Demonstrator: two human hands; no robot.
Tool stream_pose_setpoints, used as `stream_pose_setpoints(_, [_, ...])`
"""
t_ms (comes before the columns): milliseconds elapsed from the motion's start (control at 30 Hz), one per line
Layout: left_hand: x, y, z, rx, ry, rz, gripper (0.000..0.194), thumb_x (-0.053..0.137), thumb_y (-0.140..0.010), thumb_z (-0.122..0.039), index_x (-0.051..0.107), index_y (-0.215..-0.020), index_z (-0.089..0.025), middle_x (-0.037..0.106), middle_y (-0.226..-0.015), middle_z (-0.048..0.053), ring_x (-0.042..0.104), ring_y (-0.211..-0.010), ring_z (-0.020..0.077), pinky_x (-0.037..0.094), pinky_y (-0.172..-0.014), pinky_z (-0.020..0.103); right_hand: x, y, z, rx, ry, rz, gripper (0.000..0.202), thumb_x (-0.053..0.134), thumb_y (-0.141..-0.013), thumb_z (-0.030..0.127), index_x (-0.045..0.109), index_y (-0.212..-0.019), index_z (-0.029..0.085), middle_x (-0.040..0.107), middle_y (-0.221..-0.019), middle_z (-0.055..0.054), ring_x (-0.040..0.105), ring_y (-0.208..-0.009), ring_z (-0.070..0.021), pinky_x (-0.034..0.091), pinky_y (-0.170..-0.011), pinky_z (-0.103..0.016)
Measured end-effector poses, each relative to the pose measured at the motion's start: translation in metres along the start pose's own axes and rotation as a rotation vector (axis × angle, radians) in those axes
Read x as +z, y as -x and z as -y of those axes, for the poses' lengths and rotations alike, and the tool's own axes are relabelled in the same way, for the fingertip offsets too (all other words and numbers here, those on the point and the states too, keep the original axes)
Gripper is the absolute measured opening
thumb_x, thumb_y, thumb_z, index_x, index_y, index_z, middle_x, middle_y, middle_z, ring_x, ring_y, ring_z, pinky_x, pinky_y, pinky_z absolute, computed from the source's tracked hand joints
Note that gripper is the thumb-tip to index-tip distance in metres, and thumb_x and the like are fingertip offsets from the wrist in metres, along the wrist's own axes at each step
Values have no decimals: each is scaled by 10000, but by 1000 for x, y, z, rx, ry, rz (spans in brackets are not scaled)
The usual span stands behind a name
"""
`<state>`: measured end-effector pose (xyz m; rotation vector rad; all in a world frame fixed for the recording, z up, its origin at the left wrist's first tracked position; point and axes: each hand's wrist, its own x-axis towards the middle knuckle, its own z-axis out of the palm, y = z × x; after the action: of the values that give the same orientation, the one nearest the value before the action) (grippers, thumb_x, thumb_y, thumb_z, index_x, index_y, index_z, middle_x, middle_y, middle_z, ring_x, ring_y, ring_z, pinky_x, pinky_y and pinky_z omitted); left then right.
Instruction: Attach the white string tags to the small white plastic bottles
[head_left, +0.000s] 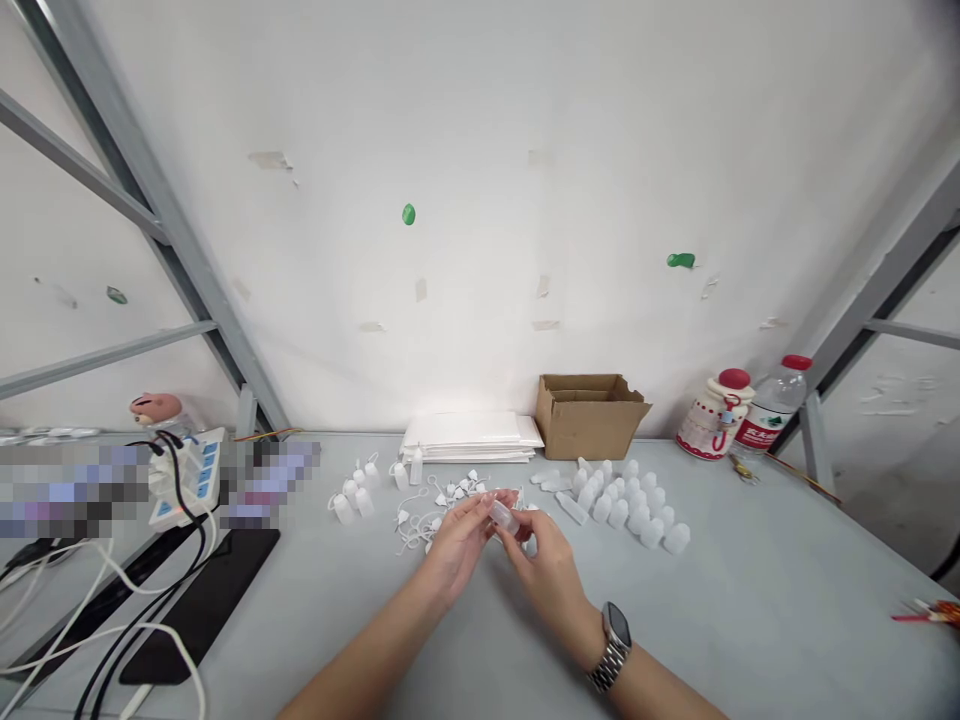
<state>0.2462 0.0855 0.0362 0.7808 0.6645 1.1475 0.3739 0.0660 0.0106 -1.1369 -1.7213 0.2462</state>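
Note:
Near the middle of the grey table, my left hand and my right hand both grip one small translucent plastic bottle, which lies tilted between their fingers. Behind and beside my left hand is a loose pile of white caps with cords. Right of my right hand stand several frosted bottles in a cluster, with a few clear ones lying flat. To the left, several bottles with caps and loops stand in a small group.
An open cardboard box and a stack of white packets stand against the wall. At the right are a decorated bottle and a red-capped water bottle. A power strip, cables and a black phone-like slab occupy the left.

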Motion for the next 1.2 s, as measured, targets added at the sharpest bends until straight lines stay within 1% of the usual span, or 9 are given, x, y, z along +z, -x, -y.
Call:
stream_pose_setpoints(133, [2,1,0,-14,-25,6,264,650,-718,-320,682,-906,-138,652,-1023,117,535,-1033,255,366,-905,348,0,2,-4,-109,77,-6,106,459,-863,243,540,-869,175,575,-722,-52,528,-645,-163,454,-587,-285])
stream_pose_setpoints(233, [4,3,-2,-28,-31,27,285,654,-710,-328,678,-925,-142,653,-1030,123,546,-1024,258,368,-910,359,-1,1,-4,-78,26,2,130,478,-848,279,556,-828,177,584,-711,-53,526,-640,-169,449,-592,-296])
stream_pose_setpoints(333, [4,2,-4,-39,-44,26,301,685,-676,-328,686,-905,-133,651,-1043,132,535,-1050,262,354,-928,348,-2,-4,-2,143,-169,81,175,534,-809,345,567,-749,184,585,-666,-23,514,-594,-149,437,-576,-279])
stream_pose_setpoints(433, [3,0,-7,-49,-75,21,328,693,-661,-346,689,-903,-124,638,-1067,143,537,-1027,284,400,-838,349,-1,-11,-2,415,-476,200,242,598,-748,416,577,-707,178,578,-605,4,503,-539,-128,419,-523,-252])
stream_pose_setpoints(567, [2,-1,-6,0,-117,-32,314,667,-687,-371,695,-887,-130,645,-1052,135,537,-1012,297,412,-785,348,0,-15,-1,537,-651,232,303,601,-729,458,607,-830,172,612,-663,-13,535,-562,-142,433,-536,-266])
stream_pose_setpoints(733, [0,-2,-2,65,-65,-40,279,651,-716,-354,692,-894,-142,644,-1068,111,518,-1067,261,343,-932,340,0,-6,0,333,-333,68,232,608,-753,368,574,-908,200,621,-728,-29,560,-667,-175,467,-650,-311])
stream_pose_setpoints(900, [0,-2,-2,62,-5,-30,291,665,-712,-332,667,-949,-163,671,-990,103,564,-997,238,347,-932,365,-2,-3,-4,85,-125,56,156,488,-849,285,558,-957,196,627,-830,-68,580,-740,-183,484,-689,-328])
stream_pose_setpoints(1067, [0,-1,-1,46,29,13,181,648,-734,-303,680,-831,-154,669,-983,95,568,-980,222,365,-907,343,-5,-4,-9,-148,-10,55,215,448,-867,193,535,-1063,210,632,-963,-89,580,-897,-198,491,-763,-357])
stream_pose_setpoints(1200, [-3,0,0,-28,61,41,194,660,-725,-306,682,-848,-158,661,-1006,99,568,-973,215,383,-876,330,-6,-3,-9,-159,-29,62,204,442,-869,213,569,-1027,223,648,-925,-93,588,-878,-208,489,-752,-376])
